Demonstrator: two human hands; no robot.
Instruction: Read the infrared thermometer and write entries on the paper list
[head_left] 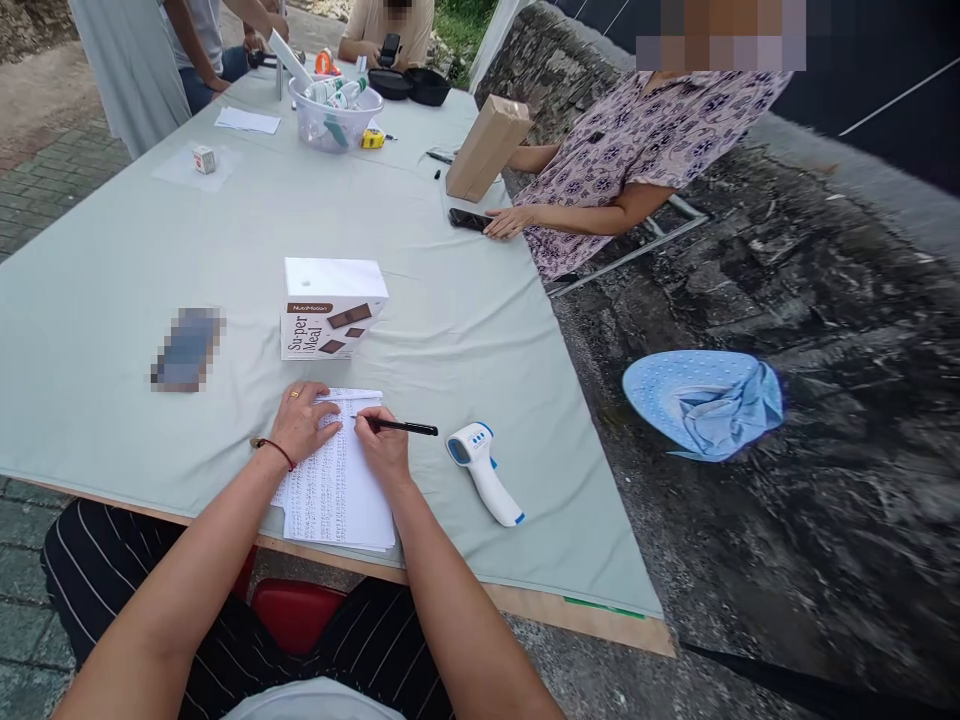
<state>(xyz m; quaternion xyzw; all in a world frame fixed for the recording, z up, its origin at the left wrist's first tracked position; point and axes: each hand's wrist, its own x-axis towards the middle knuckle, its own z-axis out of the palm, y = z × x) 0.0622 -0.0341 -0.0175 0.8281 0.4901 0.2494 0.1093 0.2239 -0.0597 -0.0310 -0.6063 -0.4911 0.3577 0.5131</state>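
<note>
A stack of white paper (337,500) covered in columns of small handwriting lies at the near edge of the cloth-covered table (187,470). My left hand (304,425) rests on its upper left part, fingers spread out. My right hand (382,445) grips a black pen (409,428) over the right side of the sheets, its tip toward the upper part of the page. Just beyond the paper stands a white and brown Super Meal box (322,320). To the right of my right hand lies a white and blue infrared thermometer (484,470).
A blurred phone-like object (187,350) lies left of the box. Farther back are a small box (203,159), a basin of bottles (330,125), a yellow tape measure (373,138) and black pans (427,88). A person (600,180) at right holds a cardboard box (487,150) and touches a phone (470,219).
</note>
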